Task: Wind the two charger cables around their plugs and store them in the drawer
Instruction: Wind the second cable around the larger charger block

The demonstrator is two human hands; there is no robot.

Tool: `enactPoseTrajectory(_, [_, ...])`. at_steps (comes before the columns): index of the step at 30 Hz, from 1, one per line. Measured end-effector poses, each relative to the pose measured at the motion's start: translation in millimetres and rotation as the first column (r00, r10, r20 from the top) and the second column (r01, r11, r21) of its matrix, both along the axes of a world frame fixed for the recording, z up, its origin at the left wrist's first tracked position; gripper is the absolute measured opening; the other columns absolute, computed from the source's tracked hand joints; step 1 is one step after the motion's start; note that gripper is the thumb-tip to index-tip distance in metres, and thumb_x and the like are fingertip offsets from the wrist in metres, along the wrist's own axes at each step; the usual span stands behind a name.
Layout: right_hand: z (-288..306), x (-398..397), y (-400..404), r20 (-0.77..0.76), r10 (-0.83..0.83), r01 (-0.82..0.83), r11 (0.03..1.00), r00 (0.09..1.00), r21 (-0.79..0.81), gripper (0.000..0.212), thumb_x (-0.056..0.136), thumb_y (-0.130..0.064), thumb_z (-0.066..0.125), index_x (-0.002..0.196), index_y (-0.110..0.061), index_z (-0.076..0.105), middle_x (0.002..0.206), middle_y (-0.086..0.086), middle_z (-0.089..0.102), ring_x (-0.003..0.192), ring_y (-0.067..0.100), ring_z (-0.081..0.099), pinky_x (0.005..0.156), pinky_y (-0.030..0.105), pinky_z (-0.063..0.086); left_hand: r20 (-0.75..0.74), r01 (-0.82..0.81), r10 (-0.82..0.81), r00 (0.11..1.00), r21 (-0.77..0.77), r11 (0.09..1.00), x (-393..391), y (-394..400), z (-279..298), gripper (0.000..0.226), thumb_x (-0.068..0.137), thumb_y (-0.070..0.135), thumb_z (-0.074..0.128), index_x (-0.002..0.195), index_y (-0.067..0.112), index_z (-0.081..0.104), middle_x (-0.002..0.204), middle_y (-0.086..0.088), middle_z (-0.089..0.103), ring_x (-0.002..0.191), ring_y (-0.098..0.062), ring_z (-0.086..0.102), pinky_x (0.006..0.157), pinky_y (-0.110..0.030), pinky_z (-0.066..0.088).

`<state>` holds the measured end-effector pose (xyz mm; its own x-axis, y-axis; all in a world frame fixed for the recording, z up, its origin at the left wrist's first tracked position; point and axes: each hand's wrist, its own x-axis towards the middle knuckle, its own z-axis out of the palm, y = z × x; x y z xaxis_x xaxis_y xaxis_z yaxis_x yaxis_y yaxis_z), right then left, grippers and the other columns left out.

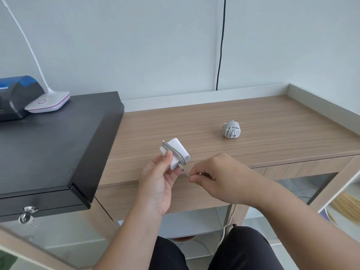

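Pale wall (136,45) rises behind a wooden bench (253,121), with a black cord (221,45) hanging down it. On the bench's left end stands a black box (58,143) with a keyed drawer (39,206) shut at its front; a lamp base (47,103) and a blue device (17,96) rest on top.

Over the bench's near edge, the left hand (157,184) holds a white plug (176,152), its thumb and fingers (167,158) curled round the lower end. A few turns of grey cable (175,152) cross the plug. The right hand (220,176) pinches the cable just beside the plug, its fingers closed on the strand, and the loose remainder (228,217) trails below the bench between the knees.

Well apart, further back on the bench, lies the other charger (231,129), already wound into a tight bundle.

The plug looks light, hard and smooth, so it is best gripped by its flat sides, clear of the winding path. The cable seems thin and limp but springy; turns may slip off the rounded corners unless kept taut, and the last end will need tucking.
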<state>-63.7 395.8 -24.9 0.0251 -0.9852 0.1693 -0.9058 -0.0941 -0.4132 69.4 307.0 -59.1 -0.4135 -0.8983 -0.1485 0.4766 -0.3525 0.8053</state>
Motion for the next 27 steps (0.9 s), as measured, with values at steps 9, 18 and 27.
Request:
enactPoseTrajectory(9, [-3, 5, -2, 0.005, 0.025, -0.025, 0.997, 1.000, -0.069, 0.018, 0.092, -0.031, 0.055, 0.080, -0.022, 0.064, 0.055, -0.008, 0.052, 0.052, 0.009, 0.045, 0.057, 0.033, 0.046, 0.234, -0.100, 0.146, 0.961, -0.198, 0.975, -4, 6, -4, 0.027, 0.079, 0.019, 0.076, 0.103, 0.013, 0.067, 0.094, -0.005, 0.073, 0.081, -0.014, 0.067, 0.055, -0.021, 0.049])
enactPoseTrajectory(18, [26, -29, -3, 0.114, -0.056, 0.077, 0.978, 0.992, -0.194, 0.014, 0.085, -0.032, 0.069, 0.074, -0.023, 0.069, 0.044, -0.007, 0.041, 0.047, 0.008, 0.042, 0.047, 0.015, 0.029, 0.398, 0.096, 0.074, 0.914, -0.390, 0.916, 15, 8, -7, 0.021, 0.079, 0.014, 0.075, 0.099, 0.018, 0.070, 0.085, 0.006, 0.075, 0.076, -0.010, 0.068, 0.055, -0.020, 0.050])
enactPoseTrajectory(27, [10, -37, -28, 0.463, 0.094, 0.036, 0.963, 0.881, -0.265, 0.019, 0.081, -0.038, 0.068, 0.072, -0.021, 0.065, 0.057, 0.010, 0.052, 0.055, 0.017, 0.043, 0.056, 0.030, 0.038, 0.353, 0.266, -0.116, 0.928, -0.413, 0.871, 29, 3, 9, 0.035, 0.072, 0.023, 0.074, 0.106, 0.013, 0.072, 0.090, 0.000, 0.072, 0.075, -0.008, 0.064, 0.057, -0.021, 0.049])
